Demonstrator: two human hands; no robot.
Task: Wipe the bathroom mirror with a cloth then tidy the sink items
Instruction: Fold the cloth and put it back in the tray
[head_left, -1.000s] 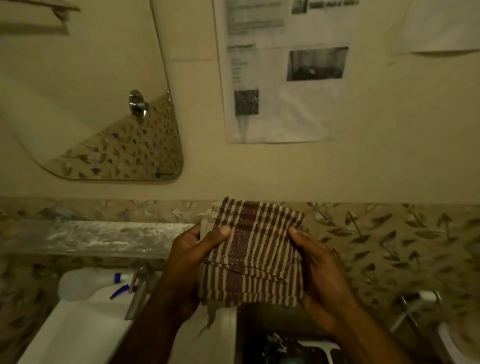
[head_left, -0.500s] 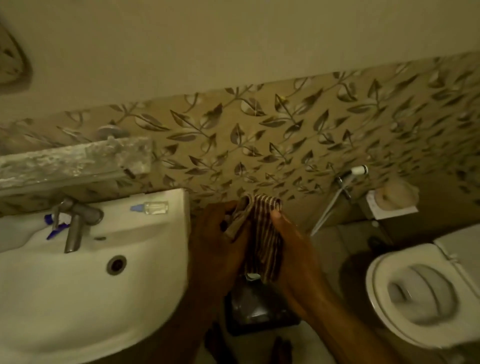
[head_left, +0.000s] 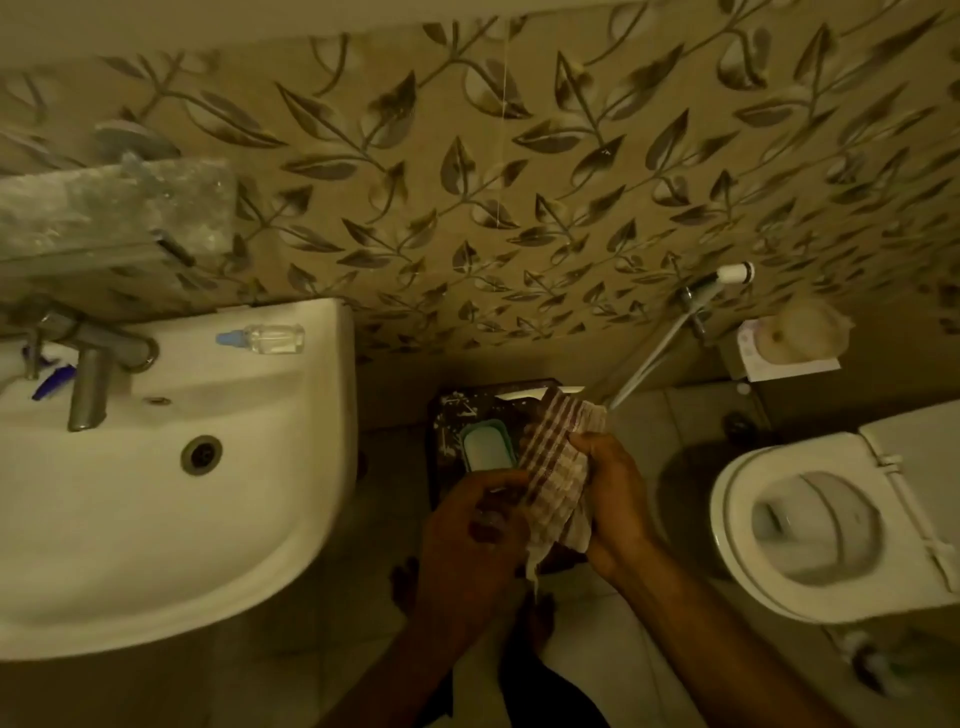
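Striped cloth (head_left: 558, 467) bunched between both hands — left hand (head_left: 467, 540) and right hand (head_left: 613, 499) gripping it.

Dim warm light; leaf-patterned wall tiles (head_left: 519, 171); pale floor tiles (head_left: 613, 618); white toilet (head_left: 810, 525) at right.

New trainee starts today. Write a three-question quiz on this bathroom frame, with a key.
1. True or false: both hands hold the cloth.
2. Which lies on the sink rim near the wall? A) a comb B) a small clear bottle C) a sponge
3. Fill in: the toilet lid is ___.

Key
1. True: the left hand and right hand grip it, between sink and toilet.
2. B
3. up
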